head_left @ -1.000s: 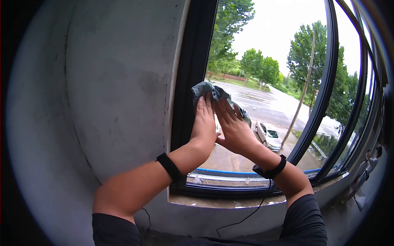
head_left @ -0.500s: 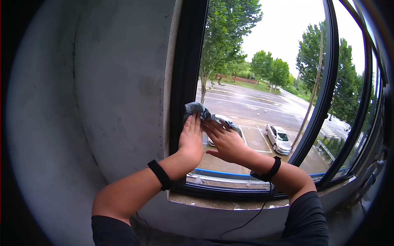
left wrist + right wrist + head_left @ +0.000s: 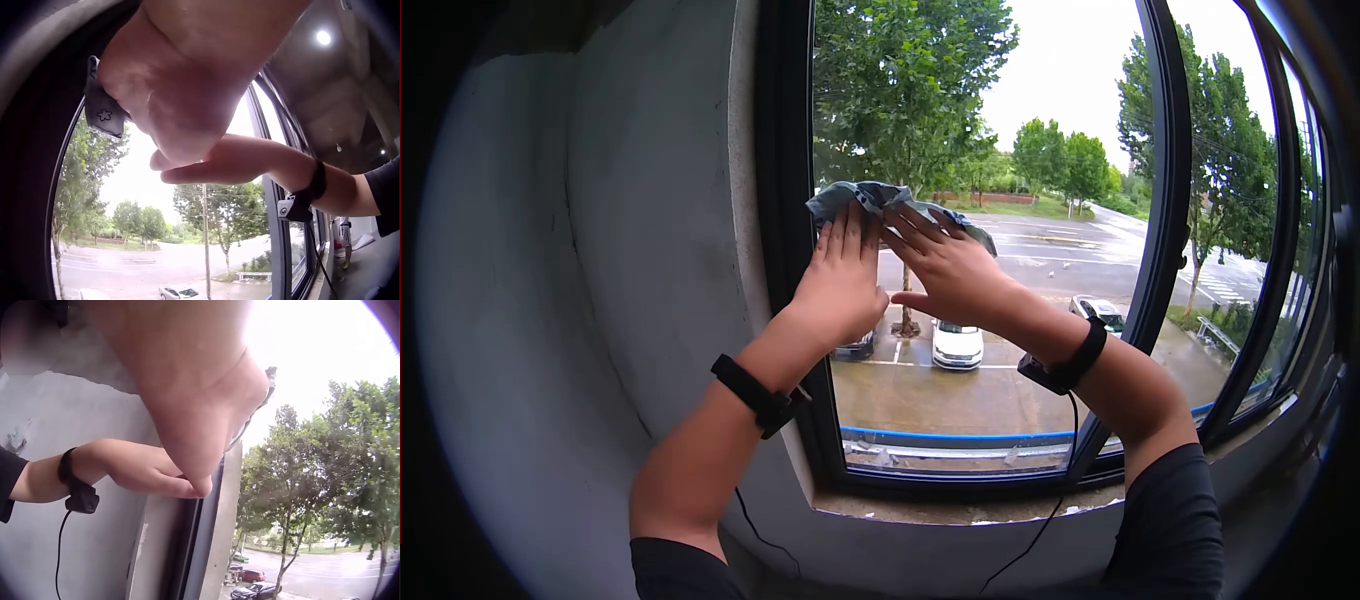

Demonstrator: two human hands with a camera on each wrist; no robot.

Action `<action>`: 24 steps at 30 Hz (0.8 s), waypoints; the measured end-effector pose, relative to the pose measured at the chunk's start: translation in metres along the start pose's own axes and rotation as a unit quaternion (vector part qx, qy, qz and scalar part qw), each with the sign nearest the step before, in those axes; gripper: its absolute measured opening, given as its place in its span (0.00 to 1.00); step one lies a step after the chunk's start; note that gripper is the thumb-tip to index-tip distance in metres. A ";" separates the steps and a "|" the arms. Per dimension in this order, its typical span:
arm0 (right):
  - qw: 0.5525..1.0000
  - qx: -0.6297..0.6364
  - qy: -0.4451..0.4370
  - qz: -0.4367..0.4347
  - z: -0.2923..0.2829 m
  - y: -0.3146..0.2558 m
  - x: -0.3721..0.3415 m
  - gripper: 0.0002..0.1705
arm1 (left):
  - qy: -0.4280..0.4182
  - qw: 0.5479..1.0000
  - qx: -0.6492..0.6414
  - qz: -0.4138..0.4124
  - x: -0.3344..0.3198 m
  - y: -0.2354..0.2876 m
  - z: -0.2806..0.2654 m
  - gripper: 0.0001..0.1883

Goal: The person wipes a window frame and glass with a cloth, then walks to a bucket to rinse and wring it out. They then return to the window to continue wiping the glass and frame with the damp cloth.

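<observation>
A crumpled grey-blue cloth (image 3: 830, 203) lies against the window glass (image 3: 1020, 400), close to the dark left frame. My left hand (image 3: 840, 285) presses on the cloth's left part with straight fingers pointing up. Beside it, my right hand (image 3: 950, 270) lies over the right part, fingers extended up and to the left and the thumb stretched toward the left hand. Folds of the cloth stick out above the fingertips of both hands. From the left wrist, a cloth corner (image 3: 105, 115) with a small flower-like outline shows past the hand; the fingers are mostly hidden there.
The black window frame (image 3: 785, 130) borders a grey wall (image 3: 650, 200) on the left. Below runs a rough sill (image 3: 940, 508) with chipped edges. Thin cables (image 3: 1040, 535) hang from the wrist cameras. Outside are trees, a road and parked cars (image 3: 957, 345).
Both hands and the cloth first slid down the glass, then back up to a higher spot beside the left frame. The head view has also shifted. Both hands stay flat on the cloth.
</observation>
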State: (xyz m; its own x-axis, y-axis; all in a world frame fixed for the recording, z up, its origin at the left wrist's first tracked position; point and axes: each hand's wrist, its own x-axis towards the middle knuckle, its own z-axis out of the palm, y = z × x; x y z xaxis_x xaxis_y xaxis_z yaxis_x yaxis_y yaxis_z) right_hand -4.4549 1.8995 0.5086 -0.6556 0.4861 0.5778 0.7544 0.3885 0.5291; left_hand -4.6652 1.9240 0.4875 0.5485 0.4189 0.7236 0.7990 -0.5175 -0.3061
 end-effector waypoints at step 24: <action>0.990 -0.055 0.102 0.081 -0.067 0.137 -0.086 0.53 | 0.080 0.996 0.001 0.048 0.148 0.121 -0.033 0.46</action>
State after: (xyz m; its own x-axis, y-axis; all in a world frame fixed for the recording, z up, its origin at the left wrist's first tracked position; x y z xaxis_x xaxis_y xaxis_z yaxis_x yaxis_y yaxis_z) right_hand -4.2968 1.8585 0.5730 -0.5271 0.3631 0.7683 0.8498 0.2247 0.4768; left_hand -4.4955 1.8988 0.5779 0.5760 0.2443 0.7801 0.7460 -0.5471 -0.3796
